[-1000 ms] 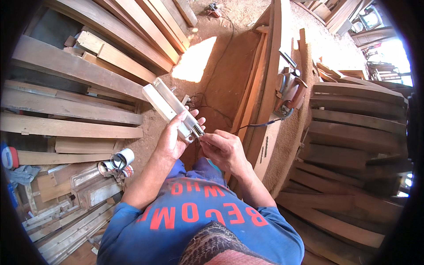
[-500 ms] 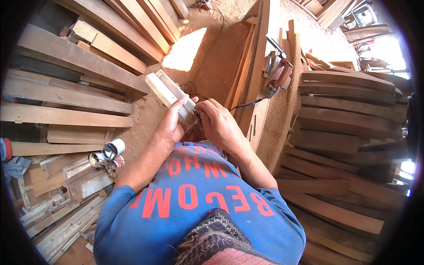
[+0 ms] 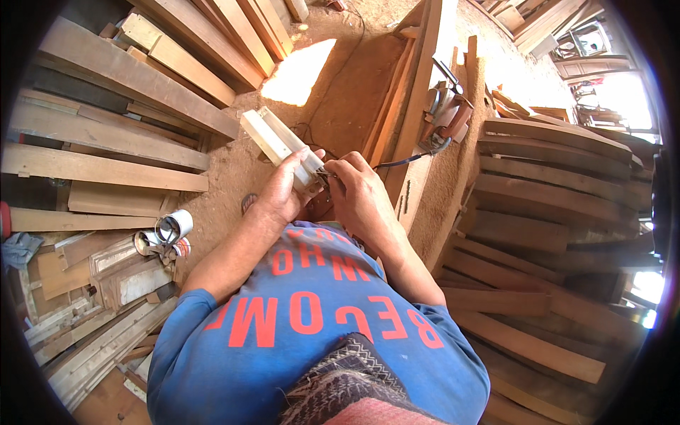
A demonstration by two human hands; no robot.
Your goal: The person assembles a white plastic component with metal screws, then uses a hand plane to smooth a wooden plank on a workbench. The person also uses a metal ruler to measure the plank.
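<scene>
Blue cloth: it lay crumpled at my far left, well apart from my work.
Planks: the long boards fanned toward me from the left, their ends short of my forearm.
Cans: the metal cans stood beyond my left forearm, clear of my elbow.
Pale case: the long, channelled case sat aslant in front of my shirt, above the floor, its far end pointing up and left, its near end between my hands.
Left hand: my hand was closed around the case's near half, thumb along the top; a firm, unsquashing hold seemed best, so the end did not twist.
Dark slim pieces: they showed at the case's near end, too small to make out; I reckoned they called for a light, one-at-a-time touch.
Right hand: my hand was bent in at that end, fingers drawn nearly together; whether they had hold of a piece or merely touched it, I cannot tell. Small finger movements, wrist quiet, suited it.
Power tool: it rested on the timber to my right, its dark cable best left untouched by my sleeve.
Stacked boards: they lay farthest right.
</scene>
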